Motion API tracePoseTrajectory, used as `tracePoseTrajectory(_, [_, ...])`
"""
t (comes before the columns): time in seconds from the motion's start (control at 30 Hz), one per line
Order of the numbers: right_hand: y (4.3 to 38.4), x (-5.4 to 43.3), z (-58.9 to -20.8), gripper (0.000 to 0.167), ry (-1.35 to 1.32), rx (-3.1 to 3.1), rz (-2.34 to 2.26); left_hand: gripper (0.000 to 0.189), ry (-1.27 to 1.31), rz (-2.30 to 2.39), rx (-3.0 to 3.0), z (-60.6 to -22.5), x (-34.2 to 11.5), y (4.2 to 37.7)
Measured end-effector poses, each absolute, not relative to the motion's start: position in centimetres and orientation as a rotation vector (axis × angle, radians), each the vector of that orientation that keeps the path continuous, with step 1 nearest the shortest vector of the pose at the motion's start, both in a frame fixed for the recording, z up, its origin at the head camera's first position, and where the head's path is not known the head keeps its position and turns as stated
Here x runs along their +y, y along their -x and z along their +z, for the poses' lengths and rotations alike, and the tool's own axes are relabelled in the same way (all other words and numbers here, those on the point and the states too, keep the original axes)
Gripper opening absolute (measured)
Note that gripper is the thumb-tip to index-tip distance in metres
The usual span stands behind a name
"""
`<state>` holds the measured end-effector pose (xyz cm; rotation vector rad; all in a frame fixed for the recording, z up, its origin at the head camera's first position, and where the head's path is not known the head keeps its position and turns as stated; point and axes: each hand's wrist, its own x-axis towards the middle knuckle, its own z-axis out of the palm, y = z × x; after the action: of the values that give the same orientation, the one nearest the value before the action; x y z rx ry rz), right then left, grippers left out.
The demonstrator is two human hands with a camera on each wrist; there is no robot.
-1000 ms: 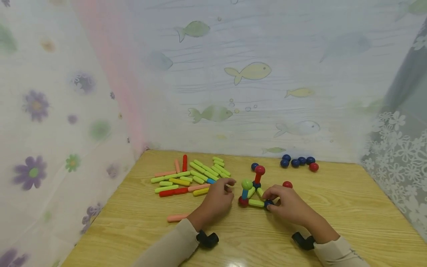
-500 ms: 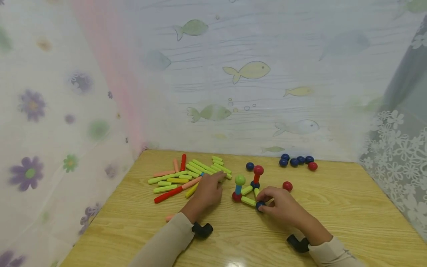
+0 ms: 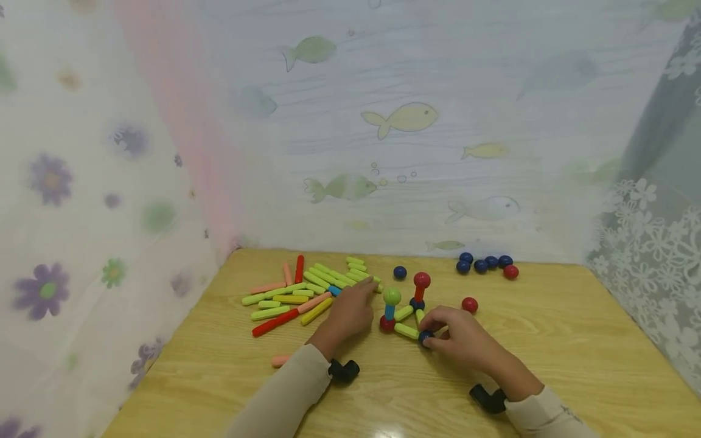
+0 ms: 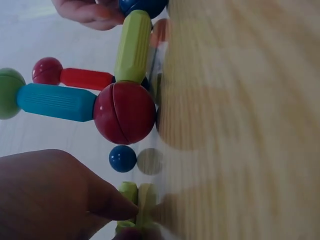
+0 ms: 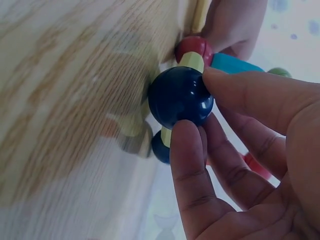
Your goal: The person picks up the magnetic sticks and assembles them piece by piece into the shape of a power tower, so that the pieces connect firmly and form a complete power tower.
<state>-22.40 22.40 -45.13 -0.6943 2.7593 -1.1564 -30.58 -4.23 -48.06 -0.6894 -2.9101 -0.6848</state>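
A triangular frame of light green magnetic rods [image 3: 406, 331] joins balls at its corners. At the near right corner, my right hand [image 3: 462, 334] pinches the dark blue ball [image 5: 177, 95] between thumb and fingertips. From the left corner's dark red ball [image 4: 125, 112] a blue rod [image 4: 57, 102] rises to a light green ball [image 3: 391, 297]. At the far corner a red rod [image 3: 418, 294] carries a red ball [image 3: 421, 280]. My left hand [image 3: 350, 311] reaches over the loose rods, fingertips at a light green rod [image 4: 128, 192]; whether they pinch it is unclear.
Loose rods in light green, yellow, red and salmon, such as a red rod [image 3: 267, 325], spread over the wooden table [image 3: 208, 365] at the left. One blue ball [image 3: 400, 272] and one red ball [image 3: 469, 305] lie near the frame; several blue balls [image 3: 481, 266] sit at the back right.
My left hand has moved left and away, onto the loose rods, and some rods shifted. My right hand and the frame moved slightly left. The lone blue ball rolled left.
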Motion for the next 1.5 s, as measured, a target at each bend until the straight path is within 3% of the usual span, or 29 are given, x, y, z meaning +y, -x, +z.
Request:
tracePoseTrajectory(0.13, [22.4,22.4,-45.2,0.016,0.684,2.738,-1.171,0.058,0.669,-0.756,-2.921,-48.2,-4.0,30.8])
tracePoseTrajectory(0.53, [22.4,22.3,-45.0,0.016,0.685,2.726,-1.199,0.026,0.650,-0.906,-2.833,-48.1,-6.4,30.9])
tracePoseTrajectory(0.83, [22.3,22.4,-45.1,0.015,0.700,2.737,-1.182,0.023,0.722,-0.971,-2.868,-47.5,-7.8,30.6])
tracePoseTrajectory(1.2, [22.3,22.4,-45.0,0.015,0.710,2.742,-1.161,0.037,0.615,-1.266,-2.773,-47.5,-7.4,30.4])
tracePoseTrajectory(1.5, [22.3,22.0,-45.2,0.016,0.656,2.711,-1.241,0.030,0.559,-1.645,-2.437,-46.8,-6.1,27.6])
